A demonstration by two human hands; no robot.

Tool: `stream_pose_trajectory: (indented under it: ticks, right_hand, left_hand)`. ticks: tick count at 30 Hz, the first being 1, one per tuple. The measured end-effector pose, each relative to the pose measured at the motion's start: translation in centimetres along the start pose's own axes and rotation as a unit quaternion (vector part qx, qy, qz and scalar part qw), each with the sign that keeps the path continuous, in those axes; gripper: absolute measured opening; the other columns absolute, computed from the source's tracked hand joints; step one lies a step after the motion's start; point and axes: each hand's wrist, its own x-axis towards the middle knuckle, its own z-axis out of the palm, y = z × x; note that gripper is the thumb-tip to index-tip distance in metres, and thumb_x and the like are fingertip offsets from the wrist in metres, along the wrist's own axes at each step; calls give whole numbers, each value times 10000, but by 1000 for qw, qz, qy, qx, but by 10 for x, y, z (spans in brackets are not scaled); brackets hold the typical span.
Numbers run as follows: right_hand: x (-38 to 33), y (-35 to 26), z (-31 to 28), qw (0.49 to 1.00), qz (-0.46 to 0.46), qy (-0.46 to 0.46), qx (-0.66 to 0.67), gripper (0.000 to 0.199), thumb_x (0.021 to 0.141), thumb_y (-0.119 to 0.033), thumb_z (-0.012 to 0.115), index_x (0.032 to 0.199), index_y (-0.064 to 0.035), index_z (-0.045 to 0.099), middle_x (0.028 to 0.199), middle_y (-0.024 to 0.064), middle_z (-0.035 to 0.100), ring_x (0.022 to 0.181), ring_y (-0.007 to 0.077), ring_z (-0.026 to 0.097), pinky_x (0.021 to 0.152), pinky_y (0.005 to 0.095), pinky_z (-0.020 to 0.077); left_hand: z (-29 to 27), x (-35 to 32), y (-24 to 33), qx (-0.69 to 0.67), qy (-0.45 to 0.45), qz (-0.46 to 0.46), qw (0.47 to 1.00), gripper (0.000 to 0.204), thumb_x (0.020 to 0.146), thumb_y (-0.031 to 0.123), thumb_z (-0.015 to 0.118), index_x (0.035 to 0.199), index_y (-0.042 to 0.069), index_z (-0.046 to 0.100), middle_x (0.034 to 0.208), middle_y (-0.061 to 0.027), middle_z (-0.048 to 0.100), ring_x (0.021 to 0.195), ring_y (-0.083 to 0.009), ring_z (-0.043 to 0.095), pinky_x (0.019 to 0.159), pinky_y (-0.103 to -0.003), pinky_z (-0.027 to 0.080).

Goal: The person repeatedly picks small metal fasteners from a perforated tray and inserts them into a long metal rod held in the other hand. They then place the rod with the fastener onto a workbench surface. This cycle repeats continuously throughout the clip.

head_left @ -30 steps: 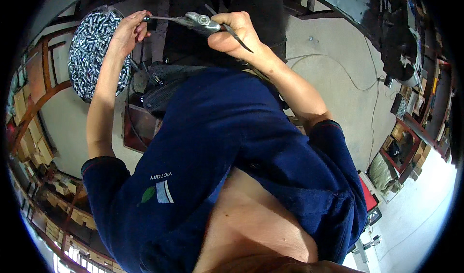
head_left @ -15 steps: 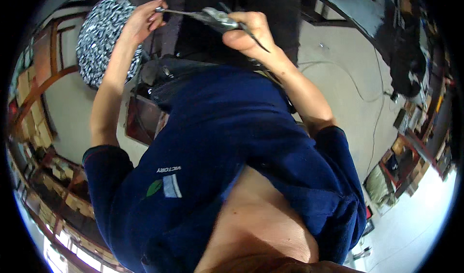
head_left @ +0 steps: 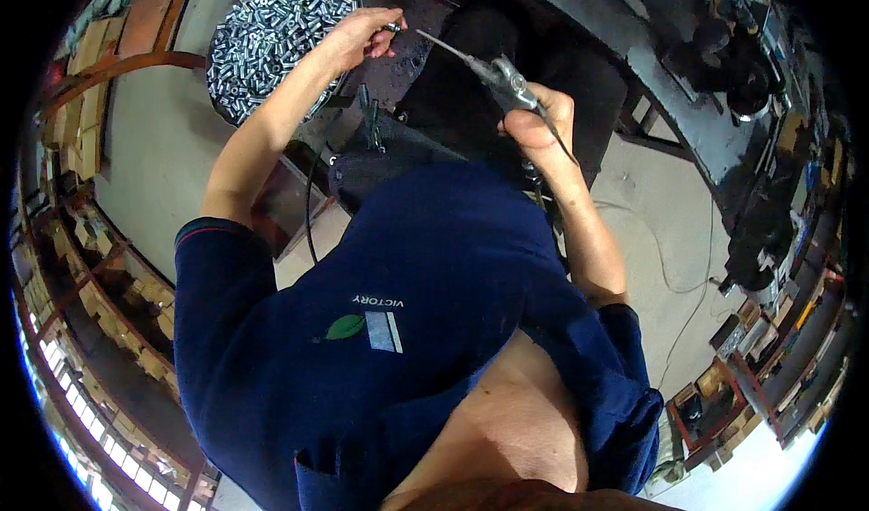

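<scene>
My left hand pinches a small metal part beside a round container of shiny metal pieces. A grey air blow gun with a long thin nozzle sits in my right hand, its tip aimed at the small part a short gap away. A thin dark hose runs from the gun down along my right forearm. My blue shirt fills the lower middle of the view.
A dark machine or workbench stands right in front of me. Dark machinery lines the right side. Stacks of wooden boxes run along the left. A cable lies on the pale concrete floor.
Both hands sit lower and more central in the view than before. The nozzle tip and the small part in my left hand have drawn slightly apart.
</scene>
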Motion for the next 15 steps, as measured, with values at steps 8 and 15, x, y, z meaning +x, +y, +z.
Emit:
stream_pose_trajectory:
  ticks: [8,15]
  right_hand:
    - [3,2,6,999,-17,-27,-34,234,588,-193,586,613,22,500,496,62,335,475,83,349,434,285,295]
    - [1,-2,8,998,-58,-17,-36,192,599,-161,589,618,14,513,493,80,348,464,88,349,429,278,302]
  left_hand:
    - [1,-3,0,-46,14,-23,999,258,899,284,510,815,51,582,472,26,342,375,-109,357,605,-316,443]
    - [14,1,2,-56,-20,-14,998,274,890,316,520,822,55,567,494,30,333,388,-113,362,600,-304,421]
